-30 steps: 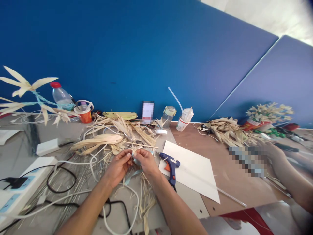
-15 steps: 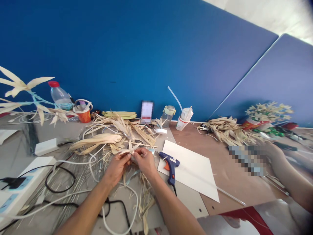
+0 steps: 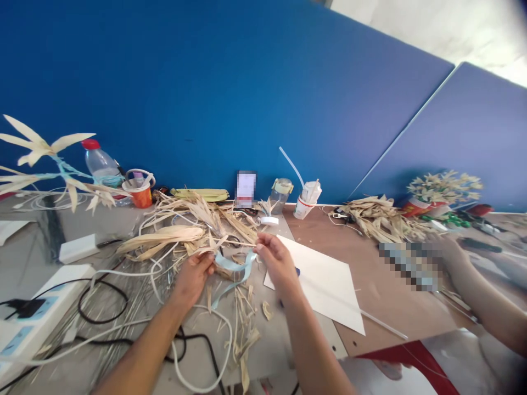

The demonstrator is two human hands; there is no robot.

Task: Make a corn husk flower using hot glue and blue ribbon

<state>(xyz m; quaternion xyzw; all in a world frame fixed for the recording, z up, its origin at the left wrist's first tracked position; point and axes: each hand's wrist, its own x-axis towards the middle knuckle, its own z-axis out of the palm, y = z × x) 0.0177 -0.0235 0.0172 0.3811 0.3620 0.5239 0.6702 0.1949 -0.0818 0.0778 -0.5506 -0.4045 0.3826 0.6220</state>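
My left hand [image 3: 196,274] is closed, pinching a pale corn-husk flower [image 3: 213,241] whose lower part the fingers hide. A light blue ribbon [image 3: 231,265] runs from the flower across to my right hand [image 3: 278,260]. The fingertips of that hand grip the ribbon, and a loose tail of it hangs down between the hands. Under my right hand and wrist, a blue glue gun [image 3: 297,271] is almost wholly hidden; it lies by a white sheet [image 3: 329,285]. Dry corn husks [image 3: 164,237] are heaped just beyond my hands.
A white power strip [image 3: 61,291], looping cables and thin wires lie at left. Behind stand a red cup [image 3: 142,195], a bottle [image 3: 99,162], a phone [image 3: 246,189], a jar [image 3: 281,192] and stacked cups [image 3: 308,200]. Another person's arm [image 3: 481,291] is at right, near more husks [image 3: 370,216].
My hands have moved apart, the right one going right and up, drawing the blue ribbon out between them. My right hand now covers most of the glue gun.
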